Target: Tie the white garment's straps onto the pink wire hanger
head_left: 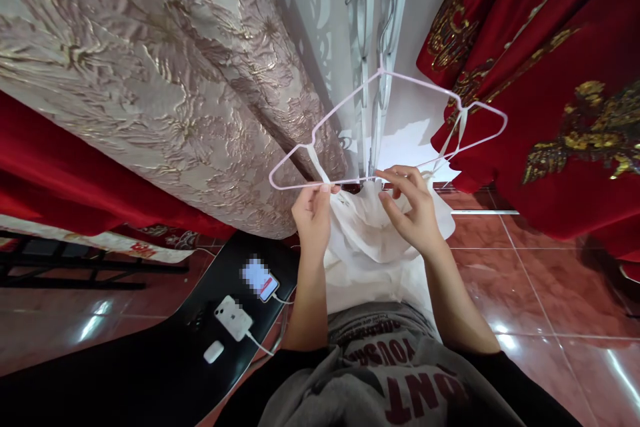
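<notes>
A pale pink hanger [381, 71] with a metal hook hangs in front of me. From its notches, thin straps [318, 163] carry a white sleeveless garment [373, 267], its gathered neckline just below the hanger's lower bar. My left hand [313, 217] is closed in a pinch on the left strap where it meets that bar. Over the right part of the neckline, my right hand [414, 210] has its fingers apart, the index fingertip at the lower bar. Whether that fingertip touches the bar I cannot tell.
A beige floral brocade garment [200, 80] hangs at left, and a red gown [560, 100] with gold sequins at right. Behind the hanger stands a white metal rack [369, 27]. Two phones with cables [234, 318] and a white case [213, 351] lie on a black bench [165, 360].
</notes>
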The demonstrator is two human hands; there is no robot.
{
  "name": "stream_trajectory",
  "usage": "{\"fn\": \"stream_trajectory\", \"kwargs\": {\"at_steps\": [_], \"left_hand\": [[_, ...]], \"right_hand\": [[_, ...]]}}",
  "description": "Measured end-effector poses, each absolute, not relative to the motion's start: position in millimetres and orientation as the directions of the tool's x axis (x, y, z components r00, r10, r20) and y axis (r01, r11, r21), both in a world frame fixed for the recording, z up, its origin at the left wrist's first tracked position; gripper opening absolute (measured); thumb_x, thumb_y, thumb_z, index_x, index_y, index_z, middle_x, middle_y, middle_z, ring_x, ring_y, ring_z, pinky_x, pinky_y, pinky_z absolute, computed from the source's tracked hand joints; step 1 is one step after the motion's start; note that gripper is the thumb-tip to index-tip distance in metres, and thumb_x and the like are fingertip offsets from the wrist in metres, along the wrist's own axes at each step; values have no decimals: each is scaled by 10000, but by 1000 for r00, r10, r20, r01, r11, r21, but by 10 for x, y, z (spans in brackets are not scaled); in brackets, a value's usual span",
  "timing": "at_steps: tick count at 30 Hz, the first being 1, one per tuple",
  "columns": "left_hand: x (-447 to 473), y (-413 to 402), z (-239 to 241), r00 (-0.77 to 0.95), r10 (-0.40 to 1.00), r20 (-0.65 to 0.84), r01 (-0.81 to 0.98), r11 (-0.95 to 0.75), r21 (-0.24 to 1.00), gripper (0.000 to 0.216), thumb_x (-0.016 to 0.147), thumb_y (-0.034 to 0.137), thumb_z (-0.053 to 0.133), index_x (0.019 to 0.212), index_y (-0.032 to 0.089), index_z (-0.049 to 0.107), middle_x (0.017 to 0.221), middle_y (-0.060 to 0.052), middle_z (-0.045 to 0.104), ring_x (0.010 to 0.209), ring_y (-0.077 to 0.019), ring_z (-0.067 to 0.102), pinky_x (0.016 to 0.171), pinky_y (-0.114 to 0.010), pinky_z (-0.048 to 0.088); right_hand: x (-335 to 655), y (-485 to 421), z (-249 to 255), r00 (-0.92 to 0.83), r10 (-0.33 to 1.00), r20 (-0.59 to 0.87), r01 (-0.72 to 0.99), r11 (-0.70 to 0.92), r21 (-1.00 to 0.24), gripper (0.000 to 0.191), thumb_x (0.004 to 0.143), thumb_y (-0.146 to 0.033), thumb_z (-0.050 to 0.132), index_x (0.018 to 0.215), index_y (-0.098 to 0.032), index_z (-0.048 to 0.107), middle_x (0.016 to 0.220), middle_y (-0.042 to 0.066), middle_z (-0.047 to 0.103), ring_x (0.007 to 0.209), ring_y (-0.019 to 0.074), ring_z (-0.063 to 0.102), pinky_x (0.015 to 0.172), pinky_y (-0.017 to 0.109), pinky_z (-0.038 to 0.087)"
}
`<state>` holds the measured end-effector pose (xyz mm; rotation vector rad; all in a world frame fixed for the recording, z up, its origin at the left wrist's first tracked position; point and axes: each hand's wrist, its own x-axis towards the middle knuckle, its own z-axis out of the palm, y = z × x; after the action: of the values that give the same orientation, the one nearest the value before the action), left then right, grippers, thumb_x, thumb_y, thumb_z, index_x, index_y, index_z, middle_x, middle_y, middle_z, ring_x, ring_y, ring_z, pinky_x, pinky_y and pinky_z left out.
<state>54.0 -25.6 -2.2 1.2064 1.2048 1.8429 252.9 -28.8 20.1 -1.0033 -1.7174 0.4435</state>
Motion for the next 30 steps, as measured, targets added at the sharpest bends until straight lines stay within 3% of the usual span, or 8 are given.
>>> {"fn": "stream_trajectory", "kwargs": {"at_steps": [5, 8, 12, 15, 18, 21, 25, 30], "left_hand": [[340, -380, 76, -207, 909, 362, 148, -336, 930, 347, 1019, 512, 704, 897, 212, 827, 998, -82, 824, 1038, -255, 756, 1000, -368, 556], [271, -508, 184, -134, 944, 302, 142, -283, 949, 302, 1018, 487, 718, 970, 225, 862, 1011, -86, 830, 985, -246, 756, 921, -351, 577], [320, -562, 450, -139, 951, 277, -135, -296, 946, 316, 964, 513, 782, 1067, 227, 866, 940, -90, 821, 896, -233, 762, 758, -320, 595], [329, -465, 712, -135, 946, 294, -340, -323, 883, 478, 860, 584, 870, 1192, 241, 844, 1156, -109, 829, 1083, -279, 783, 746, -312, 611], [231, -329, 859, -224, 912, 344, -332, -404, 853, 526, 837, 616, 870, 1238, 278, 823, 1414, -92, 762, 1347, -359, 698, 719, -315, 618], [66, -215, 745, -506, 742, 439, -158, -580, 799, 335, 913, 421, 819, 1231, 316, 821, 1455, -38, 752, 1427, -378, 650, 611, -267, 558], [-105, -95, 328, -706, 481, 519, 152, -613, 776, 207, 961, 189, 729, 1072, 289, 873, 1338, -1, 812, 1342, -320, 711, 663, -254, 558], [-109, -13, -11, -685, 594, 423, -10, -588, 809, 262, 900, 275, 840, 1160, 306, 838, 1236, -20, 826, 887, -119, 799, 703, -184, 590]], "right_hand": [[2592, -242, 221, -99, 832, 546, 440, 529, -726, 346, 1011, -280, 636, 1342, -310, 732, 1261, 88, 670, 1005, 188, 692, 811, 400, 647], [2621, -235, 196, -118, 836, 535, 433, 528, -730, 360, 1004, -277, 633, 1351, -319, 721, 1293, 88, 653, 1014, 191, 673, 809, 395, 640], [2592, -257, 144, -110, 831, 545, 407, 538, -738, 369, 1007, -271, 629, 1360, -342, 708, 1306, 81, 643, 1017, 188, 661, 785, 376, 633], [2546, -284, 138, -121, 821, 558, 381, 557, -737, 380, 1010, -258, 627, 1374, -341, 701, 1303, 80, 642, 995, 179, 657, 767, 361, 627], [2525, -302, 157, -143, 828, 543, 383, 552, -741, 383, 1013, -272, 628, 1385, -330, 698, 1305, 87, 639, 926, 165, 642, 767, 366, 628], [2529, -303, 171, -138, 837, 530, 381, 538, -752, 379, 1013, -275, 631, 1383, -322, 699, 1308, 89, 634, 880, 151, 627, 750, 356, 622], [2517, -301, 164, -128, 836, 534, 367, 540, -757, 368, 1017, -273, 625, 1372, -323, 705, 1296, 90, 627, 955, 169, 638, 747, 342, 616], [2439, -321, 130, -129, 860, 493, 367, 503, -782, 400, 1019, -307, 618, 1413, -344, 674, 1368, 89, 611, 860, 148, 604, 773, 376, 639]]}}
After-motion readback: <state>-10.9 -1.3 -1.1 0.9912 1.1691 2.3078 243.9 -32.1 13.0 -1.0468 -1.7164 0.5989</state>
